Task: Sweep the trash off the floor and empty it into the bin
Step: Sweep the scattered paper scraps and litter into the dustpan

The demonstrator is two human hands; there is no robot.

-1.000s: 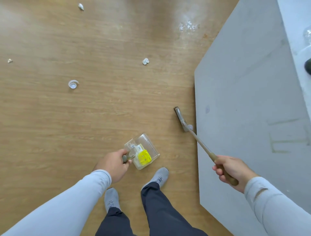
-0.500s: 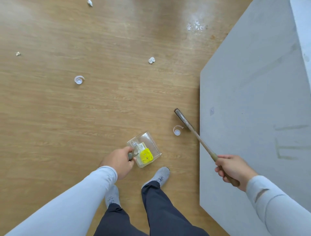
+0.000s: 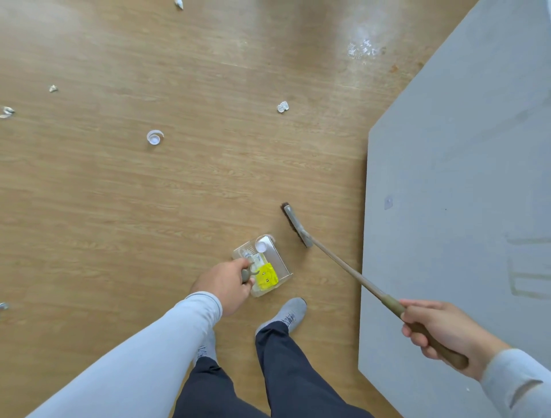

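My left hand [image 3: 226, 285] grips the handle of a clear dustpan [image 3: 278, 261] that rests on the wooden floor. Inside it lie a yellow wrapper [image 3: 266, 276] and a white bottle cap [image 3: 261, 246]. My right hand [image 3: 441, 331] grips the wooden handle of a broom [image 3: 343, 264], whose brush head [image 3: 295, 223] sits on the floor just right of the dustpan's mouth. Loose trash lies farther out: a white cap ring [image 3: 155, 137], a crumpled clear scrap [image 3: 282, 106], and small bits at the left edge [image 3: 6, 112].
A large grey board or mat [image 3: 462, 209] covers the floor on the right, its edge close to the broom. My feet in grey socks [image 3: 287, 314] stand just behind the dustpan. More small scraps lie at the far top [image 3: 179, 3] and left [image 3: 53, 88].
The broom head swept left from the grey board's edge toward the dustpan. The white cap that lay on the floor beside it now sits inside the dustpan.
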